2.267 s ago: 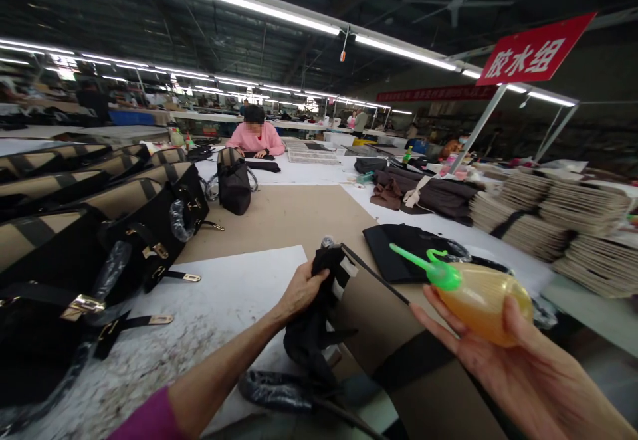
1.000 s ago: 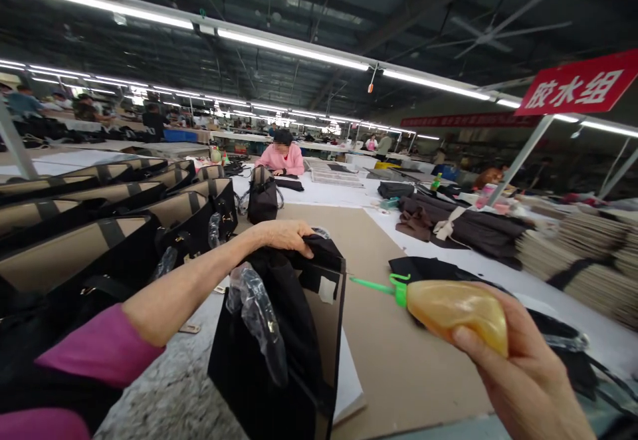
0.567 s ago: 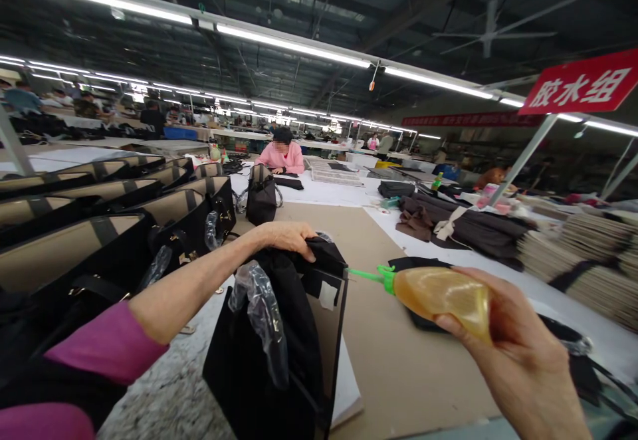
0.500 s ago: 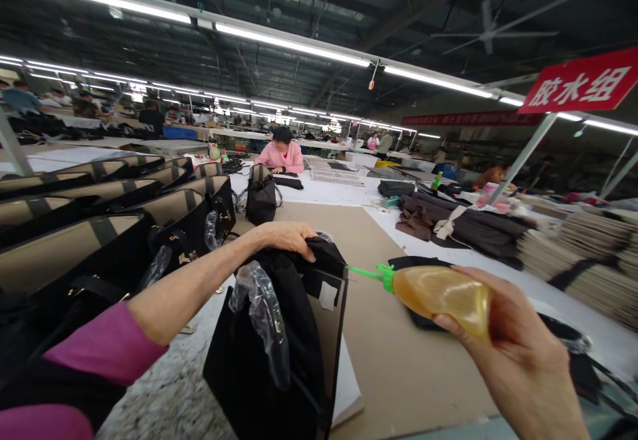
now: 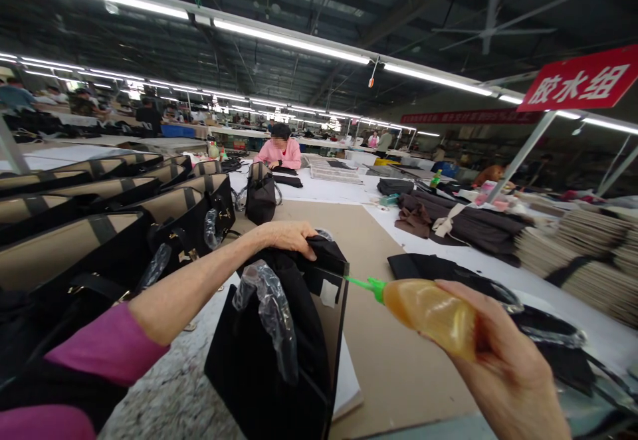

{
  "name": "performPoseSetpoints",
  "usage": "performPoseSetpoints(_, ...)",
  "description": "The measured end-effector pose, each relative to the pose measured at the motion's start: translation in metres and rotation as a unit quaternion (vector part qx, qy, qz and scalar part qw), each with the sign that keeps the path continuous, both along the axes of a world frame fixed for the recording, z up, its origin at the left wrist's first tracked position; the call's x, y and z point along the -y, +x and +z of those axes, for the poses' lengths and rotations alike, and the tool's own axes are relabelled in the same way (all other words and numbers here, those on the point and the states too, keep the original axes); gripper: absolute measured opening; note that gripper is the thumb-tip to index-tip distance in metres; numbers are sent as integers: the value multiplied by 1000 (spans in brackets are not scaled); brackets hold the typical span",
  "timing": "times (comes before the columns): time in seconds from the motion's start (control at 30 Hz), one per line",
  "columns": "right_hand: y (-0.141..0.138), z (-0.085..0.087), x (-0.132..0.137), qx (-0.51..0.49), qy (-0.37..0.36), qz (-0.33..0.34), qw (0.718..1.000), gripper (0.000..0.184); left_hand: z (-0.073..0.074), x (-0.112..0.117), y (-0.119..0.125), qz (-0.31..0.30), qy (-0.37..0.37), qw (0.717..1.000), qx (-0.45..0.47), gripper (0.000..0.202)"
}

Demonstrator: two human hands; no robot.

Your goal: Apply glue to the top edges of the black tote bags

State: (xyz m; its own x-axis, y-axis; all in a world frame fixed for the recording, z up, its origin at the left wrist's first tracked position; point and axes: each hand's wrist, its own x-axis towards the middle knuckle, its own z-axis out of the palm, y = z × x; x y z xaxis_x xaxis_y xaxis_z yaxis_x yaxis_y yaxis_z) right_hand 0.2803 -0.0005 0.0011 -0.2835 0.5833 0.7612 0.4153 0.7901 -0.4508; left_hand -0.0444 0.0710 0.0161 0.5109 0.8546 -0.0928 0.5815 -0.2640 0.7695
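Observation:
A black handbag [image 5: 279,353] stands upright on the table in front of me, with plastic wrap over its handle. My left hand [image 5: 286,235] is closed on the bag's top edge and holds it up. My right hand [image 5: 503,373] grips a soft amber glue bottle [image 5: 431,314] with a green nozzle. The nozzle tip touches the bag's upper right edge, beside a small white patch.
A row of tan and black handbags [image 5: 100,227] lines the left side. Another black bag [image 5: 260,195] stands farther back. Black pieces [image 5: 438,270], dark fabric [image 5: 463,224] and stacked flat parts [image 5: 583,254] lie to the right. A person in pink [image 5: 280,151] works at the far end.
The bag was raised from lying low to standing upright under my left hand. My right hand swung the bottle left and down until the green nozzle reached the bag's edge.

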Motion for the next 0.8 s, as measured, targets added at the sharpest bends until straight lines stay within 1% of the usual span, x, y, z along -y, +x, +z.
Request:
performPoseSetpoints(0.07,2,-4,0,13,-5,-1,1000,30,-1,-1,-1,4,28,1000,-6,12)
performPoseSetpoints(0.13,4,-7,0,20,-23,-5,1000,33,-3,-1,-1,4,37,999,-7,13)
performPoseSetpoints(0.27,5,-7,0,-21,-61,-21,998,39,-5,0,-1,-2,7,1000,-8,17)
performPoseSetpoints(0.37,1,-2,1,-64,-62,-26,996,38,-4,2,0,-3,-9,1000,-9,20)
performPoseSetpoints(0.43,-1,-1,1,-72,-63,-20,995,37,-3,4,1,-5,-9,1000,-5,20)
performPoseSetpoints(0.63,5,-11,7,-28,-105,-9,994,41,-5,5,1,-9,5,1000,-9,21)
performPoseSetpoints(0.73,7,-14,13,-6,-98,-12,995,38,-8,4,2,-21,1,1000,-5,19)
performPoseSetpoints(0.8,7,-17,16,4,-91,-12,996,36,-8,4,2,-21,11,1000,-20,15)
